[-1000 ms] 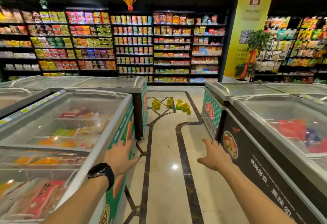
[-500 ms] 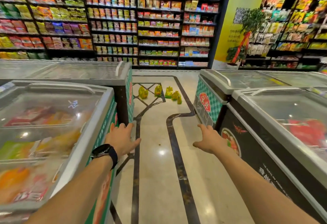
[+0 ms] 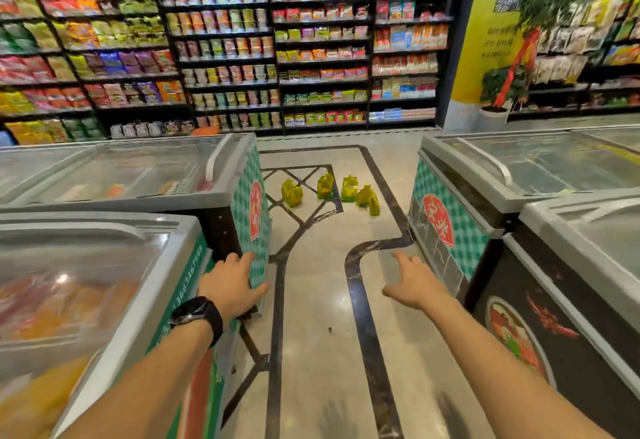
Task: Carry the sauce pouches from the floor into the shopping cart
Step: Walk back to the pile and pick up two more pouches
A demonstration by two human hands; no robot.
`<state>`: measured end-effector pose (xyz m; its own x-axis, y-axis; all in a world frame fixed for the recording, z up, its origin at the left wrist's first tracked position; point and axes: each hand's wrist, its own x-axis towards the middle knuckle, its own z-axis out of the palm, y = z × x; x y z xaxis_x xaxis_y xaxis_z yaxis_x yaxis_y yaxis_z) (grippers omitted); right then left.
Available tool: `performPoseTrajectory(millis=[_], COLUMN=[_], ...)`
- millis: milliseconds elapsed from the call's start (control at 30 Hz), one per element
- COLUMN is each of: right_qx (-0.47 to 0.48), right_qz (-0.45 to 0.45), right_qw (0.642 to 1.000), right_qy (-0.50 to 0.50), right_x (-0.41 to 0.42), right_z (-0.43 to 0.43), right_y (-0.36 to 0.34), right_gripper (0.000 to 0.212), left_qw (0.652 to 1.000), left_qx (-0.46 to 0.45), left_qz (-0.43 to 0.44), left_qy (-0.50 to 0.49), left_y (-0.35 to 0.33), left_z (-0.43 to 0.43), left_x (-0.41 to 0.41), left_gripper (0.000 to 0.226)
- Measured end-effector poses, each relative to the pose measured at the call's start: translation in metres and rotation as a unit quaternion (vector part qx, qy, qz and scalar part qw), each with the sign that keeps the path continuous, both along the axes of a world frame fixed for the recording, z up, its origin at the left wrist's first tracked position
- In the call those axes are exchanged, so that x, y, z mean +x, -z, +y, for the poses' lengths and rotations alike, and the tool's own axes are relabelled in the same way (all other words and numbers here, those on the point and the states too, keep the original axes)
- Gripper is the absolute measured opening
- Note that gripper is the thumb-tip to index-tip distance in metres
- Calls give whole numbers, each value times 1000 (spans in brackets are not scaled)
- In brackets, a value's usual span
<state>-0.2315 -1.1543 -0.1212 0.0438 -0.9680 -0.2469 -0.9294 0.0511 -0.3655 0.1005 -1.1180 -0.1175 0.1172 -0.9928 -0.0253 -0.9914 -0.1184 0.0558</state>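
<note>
Well, I have closed a good part of the gap: over the last second the sauce pouches [image 3: 329, 192] have grown in my view, and the checked end wall of the far left freezer [image 3: 242, 230], which was well ahead, is now level with my left hand [image 3: 232, 286]. The pouches stand in a loose yellow-green cluster on the floor [image 3: 311, 352] at the far end of the aisle, short of the shelves [image 3: 225, 40], none touched yet. My left hand, a watch [image 3: 199, 314] on its wrist, and my right hand [image 3: 415, 282] both reach forward with fingers loose and spread, holding nothing; whether the left touches the freezer wall I cannot tell. I judge this is still the approach, with the pickup not begun and no cart in sight. All four freezers have their glass lids closed. The near left freezer [image 3: 156, 293] shows blurred orange and red packs, and the far left one a few packs near its right end. In the far right freezer [image 3: 464, 179] and near right freezer [image 3: 561, 248] I can make out nothing.
</note>
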Motion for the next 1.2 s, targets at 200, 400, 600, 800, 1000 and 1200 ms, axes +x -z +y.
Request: performPoseTrajectory(millis=[200, 400, 600, 800, 1000, 1200], right_qx=[1, 11, 24, 30, 61, 82], right_qz=[-7, 28, 26, 8, -10, -3], right_qw=[1000, 1000, 999, 997, 995, 994], right_qy=[-8, 2, 40, 74, 80, 73], right_x=[8, 29, 42, 26, 10, -5], right_z=[-154, -299, -421, -555, -723, -874], right_y=[9, 26, 31, 54, 97, 102], right_gripper=[86, 85, 84, 80, 90, 84], left_qw=[1000, 999, 995, 992, 990, 989], left_qx=[11, 31, 52, 74, 102, 118], left_qz=[5, 32, 68, 74, 56, 56], left_qy=[-11, 26, 52, 76, 79, 69], left_y=[15, 43, 53, 72, 106, 102], left_z=[-141, -304, -451, -599, -752, -903], left_x=[9, 25, 35, 22, 7, -8], left_gripper=[73, 75, 68, 66, 69, 67])
